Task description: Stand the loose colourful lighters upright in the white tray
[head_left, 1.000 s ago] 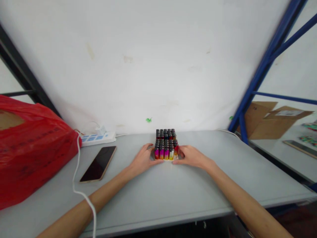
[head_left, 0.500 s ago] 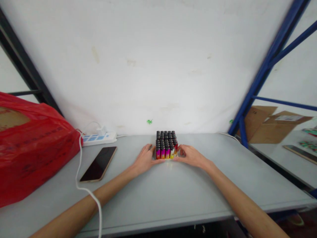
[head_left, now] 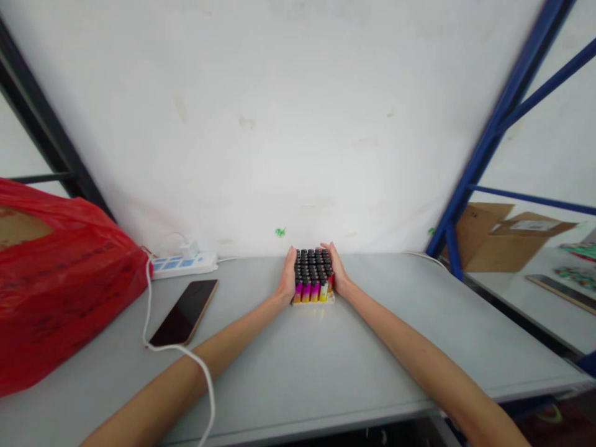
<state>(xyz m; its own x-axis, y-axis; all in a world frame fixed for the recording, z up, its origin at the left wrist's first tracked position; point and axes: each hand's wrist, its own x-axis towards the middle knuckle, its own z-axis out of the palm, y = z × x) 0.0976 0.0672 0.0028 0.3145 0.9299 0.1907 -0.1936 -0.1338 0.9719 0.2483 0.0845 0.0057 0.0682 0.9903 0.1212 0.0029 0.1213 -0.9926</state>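
A block of lighters (head_left: 311, 273) stands upright in a shallow pale tray (head_left: 321, 302), in the middle of the table near the wall. Their tops are black, and the front row has purple, orange and yellow bodies. My left hand (head_left: 288, 278) is pressed flat along the left side of the block, its fingers pointing toward the wall. From the right, my right hand (head_left: 339, 268) lies against the other side, with fingertips reaching around the far corner. The block is gripped between both hands. Parts of the fingers are hidden behind the lighters.
A phone (head_left: 186, 311) lies left on the grey table (head_left: 298, 366). A white cable (head_left: 205, 372) crosses above my left forearm. Behind the phone sits a power strip (head_left: 186, 264), beside a red plastic bag (head_left: 69, 285). At right are a blue rack post (head_left: 470, 180) and a cardboard box (head_left: 493, 242).
Both hands have slid from the front corners of the lighter block to its sides, farther toward the wall. The fingers have straightened along it, and the tray's front edge now shows.
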